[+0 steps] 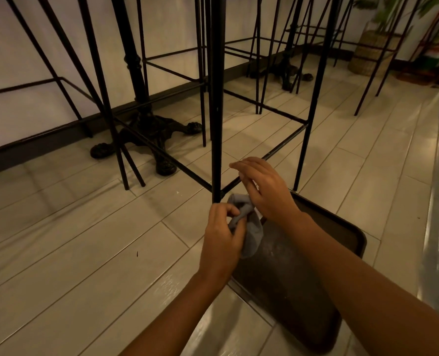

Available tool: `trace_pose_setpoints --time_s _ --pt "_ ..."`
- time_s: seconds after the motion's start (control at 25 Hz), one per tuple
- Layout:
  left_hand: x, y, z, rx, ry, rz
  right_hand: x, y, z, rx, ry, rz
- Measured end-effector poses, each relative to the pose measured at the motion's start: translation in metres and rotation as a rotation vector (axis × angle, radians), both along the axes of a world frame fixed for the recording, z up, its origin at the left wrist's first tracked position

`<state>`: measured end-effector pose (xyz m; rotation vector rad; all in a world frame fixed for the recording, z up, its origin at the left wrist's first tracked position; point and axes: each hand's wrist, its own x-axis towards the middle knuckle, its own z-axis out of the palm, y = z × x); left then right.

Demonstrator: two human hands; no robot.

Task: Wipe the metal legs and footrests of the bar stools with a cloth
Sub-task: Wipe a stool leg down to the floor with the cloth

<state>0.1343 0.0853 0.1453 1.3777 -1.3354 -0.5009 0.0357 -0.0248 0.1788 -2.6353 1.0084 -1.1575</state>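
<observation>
A grey cloth [250, 232] hangs bunched between my two hands, just in front of the near black metal leg [216, 111] of a bar stool. My left hand [222, 240] pinches the cloth's lower left part with thumb and fingers. My right hand [264, 191] grips the top of the cloth, its fingers half spread toward the leg. Thin black footrest bars [282, 143] join the stool's legs low above the floor. The cloth's far side is hidden behind my hands.
A dark tray [341, 232] lies on the tiled floor [85, 253] under my right forearm. Ornate black table bases [149, 132] stand among more stool legs along the wall. A woven basket with a plant [367, 52] sits at the back right.
</observation>
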Motion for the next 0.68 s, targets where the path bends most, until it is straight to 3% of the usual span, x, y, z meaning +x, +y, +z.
trace_pose_setpoints --time_s 0.4,0.68 --pt "-0.021 -0.026 0.049 -0.013 0.122 0.064 -0.002 0.005 0.003 0.309 -0.508 0.008" --pt "-0.029 -0.037 0.071 -0.003 0.231 0.029 -0.004 0.016 -0.001 0.359 -0.544 0.086"
